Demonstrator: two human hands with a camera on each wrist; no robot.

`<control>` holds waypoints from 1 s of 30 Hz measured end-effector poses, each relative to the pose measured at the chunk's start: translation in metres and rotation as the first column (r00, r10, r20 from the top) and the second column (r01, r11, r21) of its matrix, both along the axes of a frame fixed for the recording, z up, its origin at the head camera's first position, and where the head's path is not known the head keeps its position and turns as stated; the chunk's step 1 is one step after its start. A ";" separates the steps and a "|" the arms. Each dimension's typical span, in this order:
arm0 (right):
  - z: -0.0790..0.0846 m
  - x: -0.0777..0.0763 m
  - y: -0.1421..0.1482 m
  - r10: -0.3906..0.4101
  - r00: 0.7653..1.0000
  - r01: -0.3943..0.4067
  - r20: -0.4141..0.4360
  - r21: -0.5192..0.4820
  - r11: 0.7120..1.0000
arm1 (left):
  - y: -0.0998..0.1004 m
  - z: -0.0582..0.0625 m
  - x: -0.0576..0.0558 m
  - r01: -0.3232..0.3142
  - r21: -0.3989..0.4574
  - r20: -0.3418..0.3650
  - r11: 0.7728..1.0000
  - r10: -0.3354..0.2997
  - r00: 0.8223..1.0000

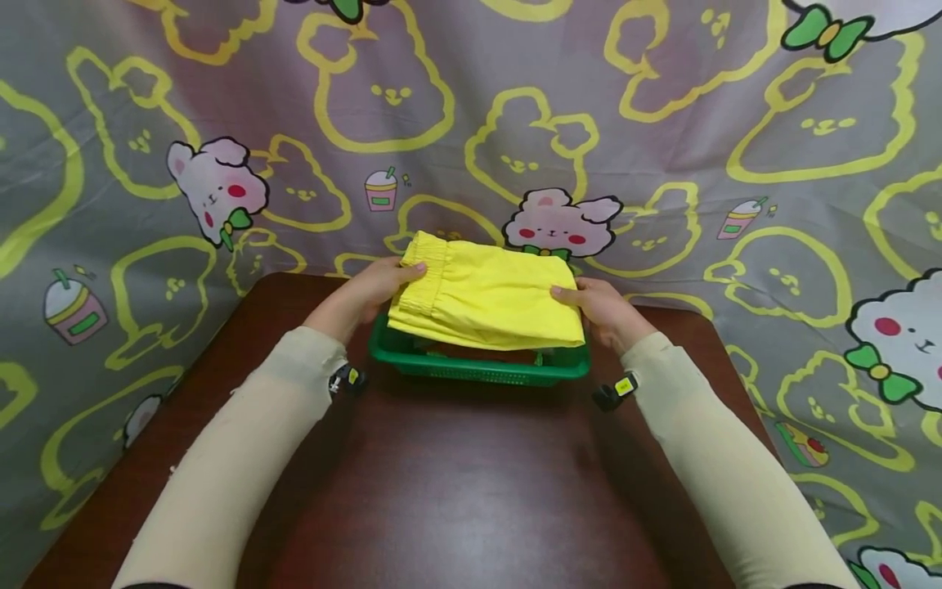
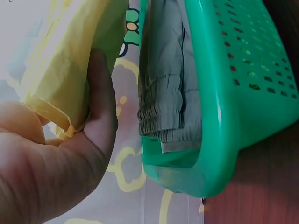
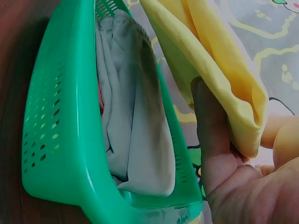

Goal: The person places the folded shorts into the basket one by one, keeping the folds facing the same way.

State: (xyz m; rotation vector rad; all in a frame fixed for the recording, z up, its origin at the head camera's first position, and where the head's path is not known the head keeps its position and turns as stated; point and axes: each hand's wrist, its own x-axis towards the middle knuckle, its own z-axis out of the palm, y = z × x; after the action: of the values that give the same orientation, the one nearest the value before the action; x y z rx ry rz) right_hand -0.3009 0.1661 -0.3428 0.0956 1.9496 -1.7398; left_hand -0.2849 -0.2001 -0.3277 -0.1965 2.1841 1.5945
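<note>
Folded yellow shorts (image 1: 493, 290) with a gathered elastic waistband are held by both hands above a green plastic basket (image 1: 478, 373). My left hand (image 1: 374, 286) pinches the waistband end, thumb on one side and fingers on the other. At the opposite end, my right hand (image 1: 605, 312) grips the folded edge the same way. Inside the basket, a folded grey garment (image 2: 161, 98) with an elastic waistband shows in both wrist views. The wrist views show the yellow shorts (image 3: 210, 60) apart from the grey cloth.
The basket stands toward the back of a dark reddish-brown table (image 1: 471, 491). Behind and around the table hangs a grey curtain (image 1: 456, 172) with yellow outlines and rabbit faces. A sliver of something red (image 3: 100, 100) shows beside the grey garment.
</note>
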 end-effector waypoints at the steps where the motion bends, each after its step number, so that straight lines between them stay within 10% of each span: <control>1: -0.001 -0.001 0.000 0.000 1.000 0.000 0.005 -0.004 1.000 | 0.000 -0.001 -0.002 -0.003 -0.002 0.001 1.000 0.003 1.000; 30: -0.015 -0.021 -0.013 -0.037 0.998 0.025 0.056 0.199 0.980 | 0.008 -0.025 -0.015 -0.054 -0.103 -0.030 0.993 0.051 0.998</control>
State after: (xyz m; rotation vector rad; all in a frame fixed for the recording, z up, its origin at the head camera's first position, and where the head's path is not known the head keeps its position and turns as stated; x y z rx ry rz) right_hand -0.3223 0.1533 -0.3579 0.2468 2.0833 -1.5390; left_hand -0.2996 -0.1924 -0.3531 -0.2668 2.3028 1.5205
